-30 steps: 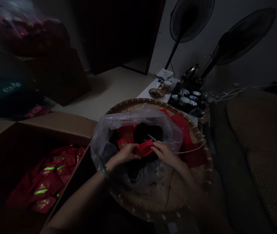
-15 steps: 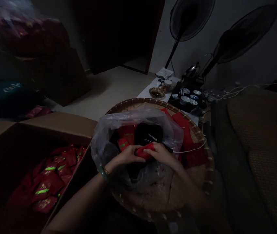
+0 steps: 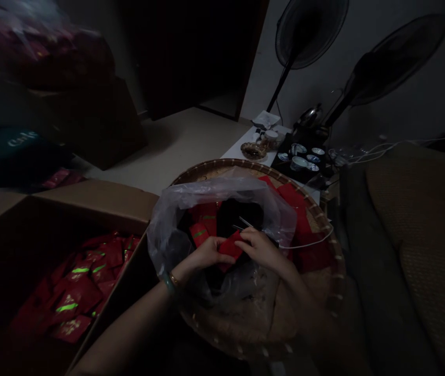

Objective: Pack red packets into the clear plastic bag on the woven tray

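Note:
Between my hands is a small red packet (image 3: 230, 247), held above a clear plastic bag (image 3: 175, 196). My left hand (image 3: 207, 253) pinches its left side, a bangle at the wrist. At the packet's right edge, the fingers and thumb of my right hand (image 3: 259, 247) are closed on it. A thin two-pronged metal tool (image 3: 245, 222) sticks out just beyond the right fingers; whether that hand grips it I cannot tell. Inside the bag lie red packets with green stripes (image 3: 199, 233) and dark contents (image 3: 240, 210). The bag rests on a round woven tray (image 3: 293, 318).
Left, an open cardboard box (image 3: 97, 201) contains many red packets (image 3: 79, 297). Flat red pieces (image 3: 296, 209) and a white cord (image 3: 308, 244) are at the tray's right. Behind stand teacups (image 3: 299, 163) and two fans (image 3: 311, 31). A woven-covered seat (image 3: 434, 250) is at right.
The red packet has flattened and turned, showing more of its broad face. My right fingers have shifted slightly on it, while the left hand stays at its left side.

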`<state>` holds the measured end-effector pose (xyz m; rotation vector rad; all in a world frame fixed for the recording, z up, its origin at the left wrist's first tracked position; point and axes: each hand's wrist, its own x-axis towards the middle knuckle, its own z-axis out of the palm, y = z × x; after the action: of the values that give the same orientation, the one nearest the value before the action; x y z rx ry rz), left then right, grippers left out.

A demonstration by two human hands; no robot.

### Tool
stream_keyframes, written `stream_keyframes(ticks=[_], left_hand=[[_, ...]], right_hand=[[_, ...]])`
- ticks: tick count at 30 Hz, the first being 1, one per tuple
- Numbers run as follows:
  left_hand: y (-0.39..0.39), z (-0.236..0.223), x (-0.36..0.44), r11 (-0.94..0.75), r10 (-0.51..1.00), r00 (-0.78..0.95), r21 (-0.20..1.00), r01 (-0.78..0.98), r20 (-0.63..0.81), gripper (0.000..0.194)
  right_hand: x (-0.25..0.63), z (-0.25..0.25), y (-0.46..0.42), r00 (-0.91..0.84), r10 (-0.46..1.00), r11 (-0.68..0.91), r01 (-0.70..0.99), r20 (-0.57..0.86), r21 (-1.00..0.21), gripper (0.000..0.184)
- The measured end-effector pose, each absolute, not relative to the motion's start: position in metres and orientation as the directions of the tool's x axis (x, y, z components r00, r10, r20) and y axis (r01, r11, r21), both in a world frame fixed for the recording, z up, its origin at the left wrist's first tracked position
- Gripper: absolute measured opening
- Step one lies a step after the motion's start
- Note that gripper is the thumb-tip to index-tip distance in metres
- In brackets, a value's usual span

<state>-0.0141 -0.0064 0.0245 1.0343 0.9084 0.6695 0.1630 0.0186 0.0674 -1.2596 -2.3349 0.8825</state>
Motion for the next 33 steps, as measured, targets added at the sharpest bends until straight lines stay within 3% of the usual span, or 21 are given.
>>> stream_keyframes(ticks=[5,12,14,16,19,22,33], left_hand=[[-0.007,0.028,-0.014,0.446,0.817,0.467,0.884,-0.141,-0.337,0.040],[-0.001,0.028,-0.009,0.394,0.889,0.328,0.898,-0.195,-0.319,0.038],[0.000,0.029,-0.008,0.366,0.919,0.233,0.908,-0.203,-0.318,0.036],[0.000,0.030,-0.007,0.356,0.933,0.148,0.908,-0.220,-0.329,0.033],[-0.002,0.031,-0.006,0.369,0.929,0.087,0.873,-0.319,-0.361,0.032],[-0.003,0.033,-0.006,0.387,0.918,0.081,0.827,-0.408,-0.389,0.034],[-0.001,0.026,-0.011,0.403,0.915,0.171,0.847,-0.345,-0.366,0.033]], right_hand=[[0.165,0.067,0.021,-0.390,0.910,0.374,0.631,0.138,-0.680,0.010],[0.162,0.062,0.020,-0.509,0.853,0.430,0.559,0.116,-0.709,0.011],[0.159,0.058,0.021,-0.429,0.894,0.366,0.524,0.132,-0.769,0.007],[0.157,0.050,0.022,-0.289,0.947,0.266,0.453,0.142,-0.851,0.018],[0.155,0.039,0.024,-0.151,0.988,0.078,0.310,0.031,-0.948,0.036],[0.155,0.033,0.025,-0.194,0.974,-0.059,0.287,-0.119,-0.956,0.029],[0.147,0.030,0.021,-0.214,0.971,-0.025,0.350,-0.106,-0.936,0.023]])
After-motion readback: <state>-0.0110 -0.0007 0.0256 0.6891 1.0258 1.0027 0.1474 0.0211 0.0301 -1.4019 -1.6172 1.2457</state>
